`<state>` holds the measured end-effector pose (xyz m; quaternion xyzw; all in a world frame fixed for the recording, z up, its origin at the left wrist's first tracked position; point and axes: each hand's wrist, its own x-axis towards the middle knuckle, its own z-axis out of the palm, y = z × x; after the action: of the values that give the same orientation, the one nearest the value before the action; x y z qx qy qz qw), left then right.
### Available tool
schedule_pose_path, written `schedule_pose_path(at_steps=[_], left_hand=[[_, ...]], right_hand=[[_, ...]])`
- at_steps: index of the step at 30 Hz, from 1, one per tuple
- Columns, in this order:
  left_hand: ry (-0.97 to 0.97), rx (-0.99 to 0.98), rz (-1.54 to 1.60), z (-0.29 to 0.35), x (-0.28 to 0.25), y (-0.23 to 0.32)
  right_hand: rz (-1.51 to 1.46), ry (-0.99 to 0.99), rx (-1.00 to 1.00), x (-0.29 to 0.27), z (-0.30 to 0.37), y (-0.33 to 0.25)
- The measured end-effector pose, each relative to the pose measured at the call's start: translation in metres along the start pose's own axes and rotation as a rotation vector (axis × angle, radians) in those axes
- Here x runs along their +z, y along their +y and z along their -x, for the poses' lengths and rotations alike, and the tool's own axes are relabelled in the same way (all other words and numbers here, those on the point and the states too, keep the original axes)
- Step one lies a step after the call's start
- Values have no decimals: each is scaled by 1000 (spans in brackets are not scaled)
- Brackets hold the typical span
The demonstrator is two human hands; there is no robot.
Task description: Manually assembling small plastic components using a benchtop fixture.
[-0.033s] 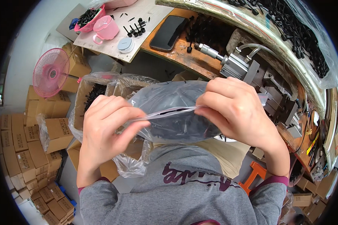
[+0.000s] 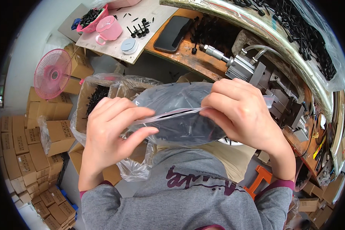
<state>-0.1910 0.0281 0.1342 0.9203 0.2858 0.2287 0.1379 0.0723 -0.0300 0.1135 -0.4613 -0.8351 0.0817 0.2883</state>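
Note:
A clear zip-lock bag [image 2: 176, 128] with dark pieces inside rests in front of my body, its zip edge running across between my hands. A narrow gap shows along the zip near the middle. My right hand [image 2: 239, 111] pinches the edge at the right between thumb and fingers. At the left end, my left hand [image 2: 111, 132] has its thumb and forefinger spread, one above and one below the zip edge, not pinching it. The bag's far side leans over toward the workbench.
Beyond the bag stands an orange workbench [image 2: 180, 57] with a black phone [image 2: 173, 33] and a metal clamping machine [image 2: 241, 67]. A plastic-lined carton [image 2: 80, 111] is at left, near a pink fan [image 2: 53, 74] and stacked cartons [image 2: 28, 153]. An orange stool [image 2: 258, 180] is lower right.
My left thumb and forefinger have parted and let go of the zip edge, shifting slightly right. My right hand keeps its pinch almost unmoved.

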Motion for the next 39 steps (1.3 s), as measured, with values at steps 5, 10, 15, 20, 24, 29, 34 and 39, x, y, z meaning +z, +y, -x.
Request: schedule_pose_path(at_steps=[5, 10, 15, 20, 24, 29, 34, 39], left_hand=[[32, 32, -70, 2, 7, -6], [43, 144, -95, -3, 9, -6], [72, 139, -138, -5, 16, 3], [58, 173, -137, -3, 19, -1], [84, 166, -93, -5, 19, 0], [25, 16, -89, 0, -2, -4], [-21, -8, -143, 2, -6, -3], [16, 21, -108, 3, -3, -5]], right_hand=[[-24, 40, -1, 3, 1, 0], [-29, 98, -49, 14, -2, -6], [-4, 100, -81, 19, 0, -5], [24, 128, -67, 21, -4, -13], [94, 120, -136, 32, -4, -17], [48, 129, -95, 26, -1, -10], [60, 98, -21, 13, 5, -9], [144, 87, -65, 11, 14, -13]])
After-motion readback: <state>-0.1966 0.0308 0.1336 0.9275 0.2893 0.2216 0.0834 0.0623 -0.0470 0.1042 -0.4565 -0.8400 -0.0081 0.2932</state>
